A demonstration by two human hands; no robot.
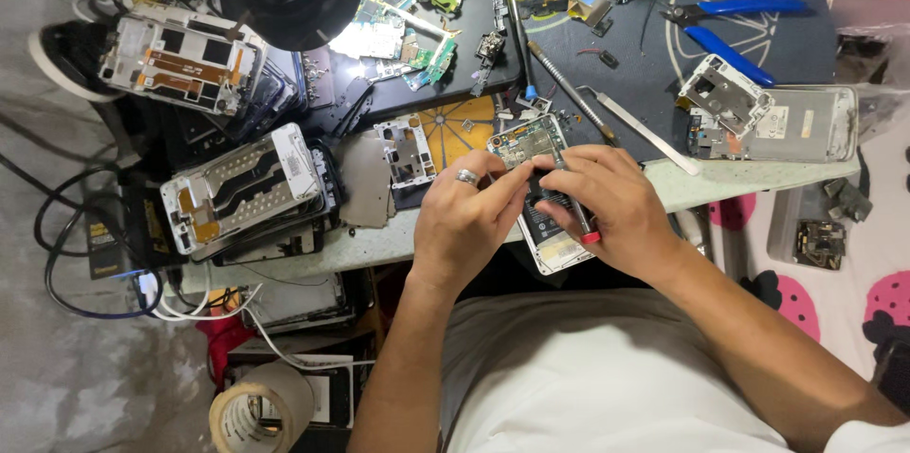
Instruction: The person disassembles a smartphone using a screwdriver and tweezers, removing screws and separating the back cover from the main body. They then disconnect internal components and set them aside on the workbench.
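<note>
your left hand (464, 218), ring on one finger, pinches closed on the opened phone (538, 190) at the near edge of the surface (701, 178), steadying its upper part. your right hand (607, 207) is wrapped tight round a small screwdriver (573, 202) with a red end, tip down on the phone's inner board. beyond your hands a metal spudger (640, 131) lies on the dark mat (645, 55). near the far right corner, blue-handled pliers (730, 27) rest.
</note>
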